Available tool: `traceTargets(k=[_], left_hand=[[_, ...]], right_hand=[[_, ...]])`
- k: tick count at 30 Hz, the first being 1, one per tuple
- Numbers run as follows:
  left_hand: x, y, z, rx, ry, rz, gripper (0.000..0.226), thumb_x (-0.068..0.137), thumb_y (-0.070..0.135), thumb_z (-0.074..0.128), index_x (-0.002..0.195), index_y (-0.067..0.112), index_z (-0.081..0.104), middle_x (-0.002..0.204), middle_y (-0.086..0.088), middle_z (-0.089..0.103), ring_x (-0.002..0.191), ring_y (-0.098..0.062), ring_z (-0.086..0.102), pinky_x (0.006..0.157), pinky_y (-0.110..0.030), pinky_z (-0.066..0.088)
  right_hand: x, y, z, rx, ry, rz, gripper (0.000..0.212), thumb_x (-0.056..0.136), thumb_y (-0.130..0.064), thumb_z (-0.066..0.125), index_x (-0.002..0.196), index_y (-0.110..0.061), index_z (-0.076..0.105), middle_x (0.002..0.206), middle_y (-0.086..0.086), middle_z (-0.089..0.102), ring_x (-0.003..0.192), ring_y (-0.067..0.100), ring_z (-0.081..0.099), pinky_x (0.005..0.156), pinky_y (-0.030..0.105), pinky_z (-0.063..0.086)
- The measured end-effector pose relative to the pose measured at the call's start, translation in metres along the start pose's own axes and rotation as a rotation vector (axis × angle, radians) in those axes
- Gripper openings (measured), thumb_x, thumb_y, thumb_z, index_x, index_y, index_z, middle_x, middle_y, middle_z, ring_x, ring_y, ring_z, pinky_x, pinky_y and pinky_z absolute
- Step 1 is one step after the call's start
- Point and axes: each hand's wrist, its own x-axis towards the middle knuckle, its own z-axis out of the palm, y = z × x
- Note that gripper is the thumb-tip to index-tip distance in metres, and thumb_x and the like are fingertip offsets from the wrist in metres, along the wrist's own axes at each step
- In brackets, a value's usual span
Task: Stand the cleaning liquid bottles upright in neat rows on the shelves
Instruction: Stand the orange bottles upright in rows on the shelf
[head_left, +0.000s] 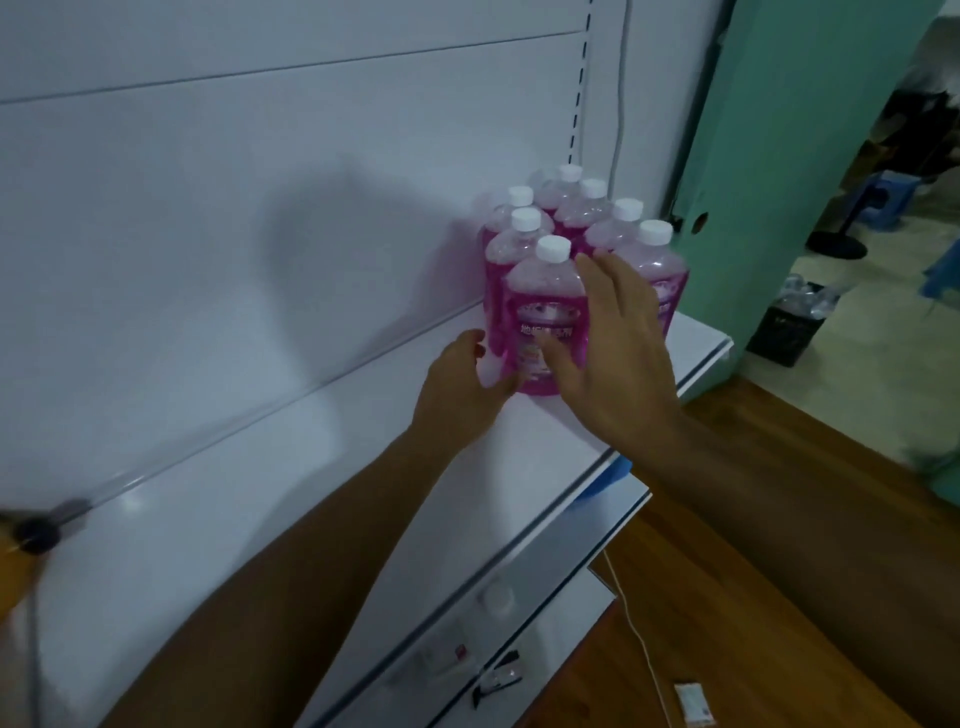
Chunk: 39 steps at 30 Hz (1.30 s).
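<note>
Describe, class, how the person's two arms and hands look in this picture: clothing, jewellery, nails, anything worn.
Both forearms are bare as far as the frame shows: no sleeves, gloves, watch or bracelets. The left hand shows a red-painted nail on its thumb. The right hand shows no rings; its nails cannot be made out through the blur. No cables or markings on either arm.

The bottles (546, 317) look like clear, glossy plastic filled with pink liquid, topped by matt white plastic caps (552, 248). The shelf (291, 525) is smooth white painted metal with a faint sheen. The floor (779, 571) looks like smooth brown wood.
</note>
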Motion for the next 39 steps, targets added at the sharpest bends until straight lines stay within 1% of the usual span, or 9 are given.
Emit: traceTargets(k=[2,7,13,19,24,27,32,36,39], left_hand=[[-0.016,-0.012,-0.011,0.117,-0.025,-0.066,0.071,0.087,0.048,0.065,0.144,0.017,0.039,0.141,-0.003,0.049,0.127,-0.021,0.049,0.107,-0.035,0.04],[-0.07,-0.041,-0.065,0.354,0.014,-0.166,0.066,0.09,0.058,0.052,0.145,0.024,0.037,0.153,0.004,0.038,0.138,-0.019,0.037,0.113,-0.036,0.028],[-0.156,-0.075,-0.16,0.451,0.178,-0.224,0.054,0.092,0.05,0.056,0.136,0.02,0.049,0.142,0.001,0.05,0.128,-0.018,0.047,0.107,-0.031,0.036],[-0.228,-0.093,-0.24,0.526,0.345,-0.186,0.041,0.092,0.031,0.061,0.128,0.011,0.057,0.126,-0.006,0.06,0.115,-0.019,0.055,0.091,-0.019,0.036],[-0.256,-0.083,-0.268,0.648,0.448,0.008,0.032,0.085,0.02,0.063,0.115,0.008,0.064,0.113,-0.009,0.066,0.105,-0.023,0.059,0.09,-0.035,0.047],[-0.271,-0.095,-0.292,0.777,0.477,-0.115,0.042,0.086,0.035,0.061,0.122,0.013,0.06,0.125,-0.006,0.061,0.117,-0.024,0.055,0.099,-0.04,0.043],[-0.295,-0.118,-0.309,0.829,0.283,-0.521,0.087,0.08,0.078,0.041,0.144,0.021,0.031,0.15,-0.011,0.036,0.136,-0.035,0.036,0.107,-0.052,0.037],[-0.295,-0.124,-0.313,0.803,0.217,-0.523,0.096,0.076,0.084,0.038,0.147,0.022,0.023,0.151,-0.01,0.035,0.133,-0.034,0.041,0.106,-0.053,0.039],[-0.294,-0.126,-0.313,0.808,0.22,-0.486,0.092,0.078,0.081,0.041,0.146,0.022,0.025,0.152,-0.008,0.032,0.134,-0.033,0.04,0.107,-0.053,0.036]], right_hand=[[0.0,-0.014,0.005,0.026,0.024,-0.077,0.067,0.086,-0.042,0.058,0.141,-0.009,0.04,0.144,0.014,0.044,0.131,0.032,0.04,0.105,0.036,0.031],[-0.011,-0.075,0.034,0.238,-0.068,-0.282,0.059,0.091,-0.034,0.058,0.141,-0.007,0.042,0.142,0.014,0.048,0.132,0.03,0.042,0.107,0.036,0.034],[-0.034,-0.173,0.073,0.412,-0.386,-0.339,0.06,0.093,-0.039,0.057,0.145,-0.018,0.036,0.146,0.001,0.042,0.128,0.019,0.046,0.101,0.04,0.046],[-0.057,-0.262,0.104,0.522,-0.606,-0.421,0.059,0.091,-0.038,0.061,0.143,-0.017,0.04,0.144,0.003,0.044,0.121,0.02,0.051,0.101,0.041,0.046],[-0.076,-0.305,0.117,0.582,-0.75,-0.547,0.051,0.093,-0.024,0.059,0.14,-0.014,0.043,0.133,0.007,0.053,0.115,0.022,0.055,0.094,0.028,0.043],[-0.084,-0.321,0.115,0.6,-0.776,-0.632,0.047,0.094,-0.02,0.059,0.138,-0.014,0.046,0.122,0.0,0.055,0.108,0.015,0.054,0.085,0.016,0.036],[-0.092,-0.354,0.11,0.593,-0.86,-0.725,0.043,0.091,-0.037,0.059,0.129,-0.018,0.052,0.116,-0.002,0.063,0.103,0.015,0.059,0.084,0.031,0.051],[-0.097,-0.363,0.115,0.508,-0.886,-0.76,0.059,0.088,-0.05,0.055,0.138,-0.021,0.042,0.114,0.002,0.063,0.099,0.017,0.061,0.083,0.035,0.055],[-0.098,-0.362,0.118,0.467,-0.87,-0.765,0.048,0.091,-0.04,0.06,0.132,-0.021,0.047,0.12,0.003,0.061,0.107,0.018,0.057,0.088,0.036,0.052]])
